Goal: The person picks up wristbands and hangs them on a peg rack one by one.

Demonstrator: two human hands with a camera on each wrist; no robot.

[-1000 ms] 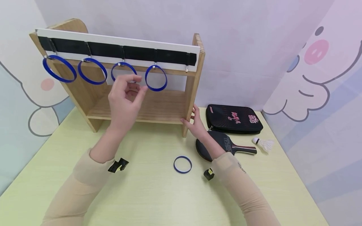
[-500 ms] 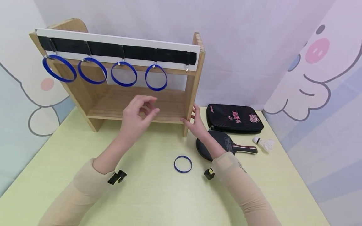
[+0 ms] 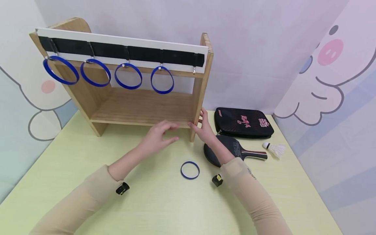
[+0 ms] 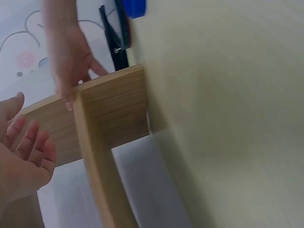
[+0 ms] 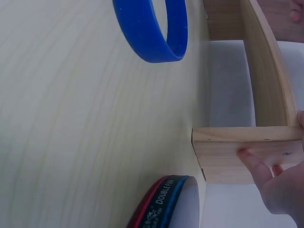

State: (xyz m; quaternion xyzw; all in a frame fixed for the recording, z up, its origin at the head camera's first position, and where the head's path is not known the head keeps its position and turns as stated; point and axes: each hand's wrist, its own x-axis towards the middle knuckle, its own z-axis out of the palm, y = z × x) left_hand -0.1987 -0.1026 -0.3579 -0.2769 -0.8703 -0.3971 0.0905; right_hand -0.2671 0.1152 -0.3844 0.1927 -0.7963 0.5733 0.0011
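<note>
My left hand [image 3: 157, 138] hovers in front of the wooden shelf [image 3: 144, 107], fingers loosely bent and nothing between them. My right hand [image 3: 204, 130] grips the shelf's right side panel [image 5: 237, 152] low down, thumb on the front edge. A blue ring band [image 3: 190, 178] lies flat on the table, right of and nearer than the left hand. Several more blue rings [image 3: 128, 87] hang from small hooks on the black strip [image 3: 111, 51] across the shelf's top. The hook [image 3: 194, 69] at the far right carries no ring.
Right of the shelf lie a black table tennis paddle [image 3: 211, 155], partly under the right forearm, a black zip case [image 3: 243, 122] and a white shuttlecock [image 3: 275, 149]. Patterned walls [image 3: 249, 65] stand behind and to both sides of the table [image 3: 164, 202].
My left hand has come down and right from the hanging rings to just below the shelf board. The right hand stays on the side panel. The rings hang as before.
</note>
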